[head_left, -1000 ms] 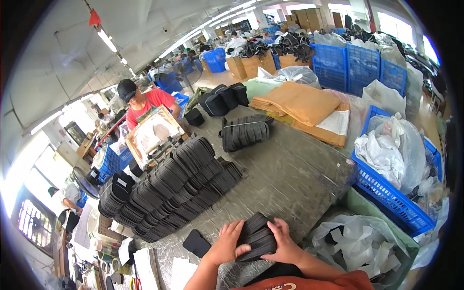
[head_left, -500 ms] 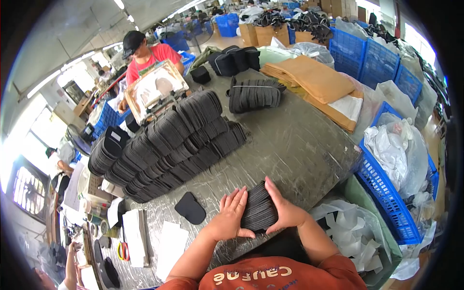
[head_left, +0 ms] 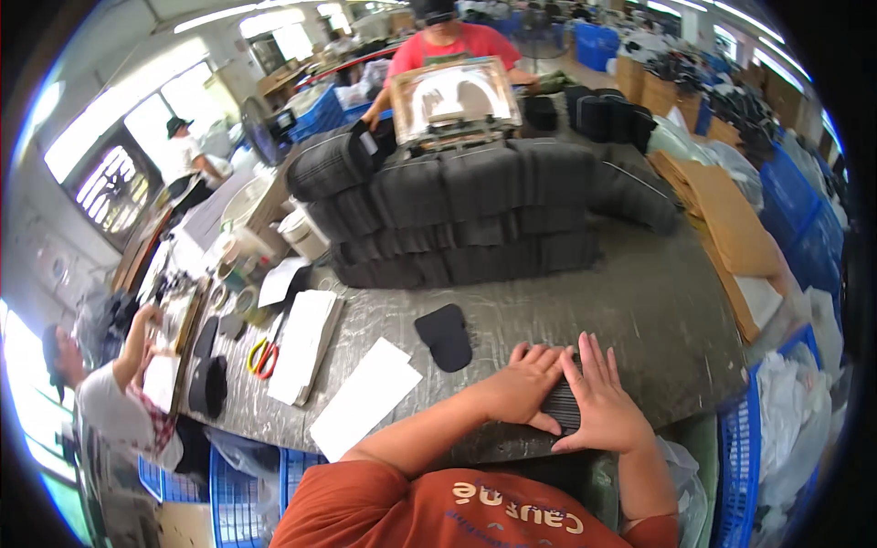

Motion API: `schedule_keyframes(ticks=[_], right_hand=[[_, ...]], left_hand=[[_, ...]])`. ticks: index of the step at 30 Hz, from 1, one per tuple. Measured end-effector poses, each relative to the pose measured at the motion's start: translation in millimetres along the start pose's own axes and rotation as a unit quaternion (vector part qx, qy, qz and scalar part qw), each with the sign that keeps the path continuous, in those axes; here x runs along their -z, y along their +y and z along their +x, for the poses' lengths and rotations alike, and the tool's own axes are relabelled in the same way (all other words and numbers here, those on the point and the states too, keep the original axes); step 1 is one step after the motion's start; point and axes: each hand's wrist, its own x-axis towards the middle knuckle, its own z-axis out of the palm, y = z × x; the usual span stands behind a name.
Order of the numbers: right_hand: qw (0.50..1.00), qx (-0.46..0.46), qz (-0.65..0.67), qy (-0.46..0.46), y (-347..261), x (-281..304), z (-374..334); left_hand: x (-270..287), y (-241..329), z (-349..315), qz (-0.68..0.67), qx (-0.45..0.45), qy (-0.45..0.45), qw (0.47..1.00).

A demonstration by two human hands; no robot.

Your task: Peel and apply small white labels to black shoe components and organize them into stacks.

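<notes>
Near the table's front edge, a small stack of black fabric pieces (head_left: 562,411) stands between my hands, its ribbed edges showing in the gap. My left hand (head_left: 523,385) lies against its left side, fingers stretched and thumb pointing toward me. From the right, my right hand (head_left: 605,402) presses on the stack with straight fingers, covering much of it. Both hands hold the stack together; their fingertips almost meet at its far end. To the left lies one loose black rounded piece (head_left: 444,338), flat on the table.
Long piled rows of black pieces (head_left: 457,210) span the table's far side. White sheets (head_left: 365,397), a bundle of white strips (head_left: 306,347) and scissors (head_left: 263,358) lie left. Brown paper (head_left: 722,219) and a blue basket (head_left: 740,457) are right. Co-workers stand beyond the rows and at left.
My view has swung left, so the table appears turned. My hands remain at the stack; the right hand now covers more of it, and the fingertips are closer together.
</notes>
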Motion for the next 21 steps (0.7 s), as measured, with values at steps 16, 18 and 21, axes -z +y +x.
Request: schedule_keyframes(ticks=[16, 18, 21], right_hand=[[0.943, -0.108, -0.227, -0.22, -11, 10, 38], [0.955, -0.121, -0.182, -0.199, -5, 15, 35], [0.98, -0.156, -0.026, -0.124, 2, 30, 33]], left_hand=[[105, -242, -171, 0.237, 0.579, 0.257, 0.737], [105, -258, -168, 0.174, 0.614, 0.149, 0.755], [100, -274, -172, 0.151, 0.625, 0.156, 0.749]])
